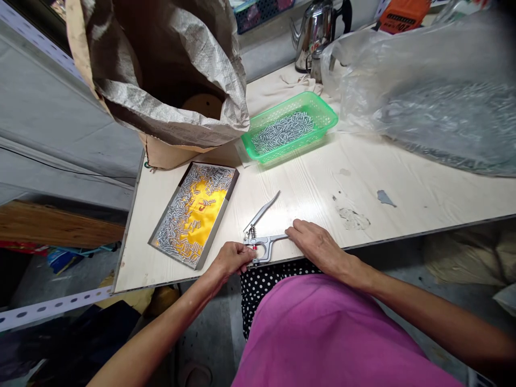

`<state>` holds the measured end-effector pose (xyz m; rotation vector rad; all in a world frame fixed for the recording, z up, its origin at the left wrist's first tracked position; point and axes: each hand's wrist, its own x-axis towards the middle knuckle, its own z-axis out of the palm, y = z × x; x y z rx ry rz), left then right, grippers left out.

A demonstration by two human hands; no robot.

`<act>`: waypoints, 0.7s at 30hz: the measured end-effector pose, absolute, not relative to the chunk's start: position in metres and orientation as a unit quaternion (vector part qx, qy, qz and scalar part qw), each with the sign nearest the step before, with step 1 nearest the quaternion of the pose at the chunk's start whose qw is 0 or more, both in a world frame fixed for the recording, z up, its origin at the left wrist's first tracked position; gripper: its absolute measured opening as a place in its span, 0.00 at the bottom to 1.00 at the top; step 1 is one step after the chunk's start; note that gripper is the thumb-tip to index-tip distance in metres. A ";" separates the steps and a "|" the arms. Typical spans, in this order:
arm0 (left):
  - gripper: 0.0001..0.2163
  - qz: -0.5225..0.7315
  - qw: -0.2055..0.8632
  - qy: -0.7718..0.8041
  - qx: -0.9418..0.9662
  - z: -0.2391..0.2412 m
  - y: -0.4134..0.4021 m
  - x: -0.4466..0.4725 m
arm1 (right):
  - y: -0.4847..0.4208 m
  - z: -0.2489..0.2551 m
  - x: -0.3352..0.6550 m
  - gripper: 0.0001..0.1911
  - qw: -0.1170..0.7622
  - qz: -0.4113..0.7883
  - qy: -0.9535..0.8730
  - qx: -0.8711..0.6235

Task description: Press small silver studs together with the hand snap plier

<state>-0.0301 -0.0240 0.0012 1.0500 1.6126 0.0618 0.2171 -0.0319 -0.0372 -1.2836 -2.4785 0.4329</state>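
A metal hand press tool (260,228) lies near the table's front edge with its upper lever raised. My right hand (316,244) rests on the tool's lower handle, fingers curled over it. My left hand (234,258) is pinched at the tool's jaw, holding something too small to make out. To the left lies a shallow tray (161,228) with a yellow lining and many small metal pieces.
A green basket (327,117) of the same metal pieces sits further back. A large open paper sack (161,80) stands at the back left. A clear plastic bag (435,91) covers the right side. A steel kettle (316,32) stands behind.
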 end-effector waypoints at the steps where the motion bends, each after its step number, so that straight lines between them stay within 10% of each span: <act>1: 0.16 0.027 0.572 0.686 0.450 0.001 -0.025 -0.030 | -0.032 -0.037 0.217 0.13 0.157 0.154 -0.867 -0.447; 11: 0.19 0.051 0.565 0.686 0.455 -0.006 -0.031 -0.033 | -0.018 -0.022 0.226 0.04 0.131 0.207 -0.875 -0.417; 21: 0.16 0.052 0.550 0.707 0.441 -0.003 -0.033 -0.029 | 0.051 -0.029 0.214 0.52 0.072 0.124 -0.932 -0.334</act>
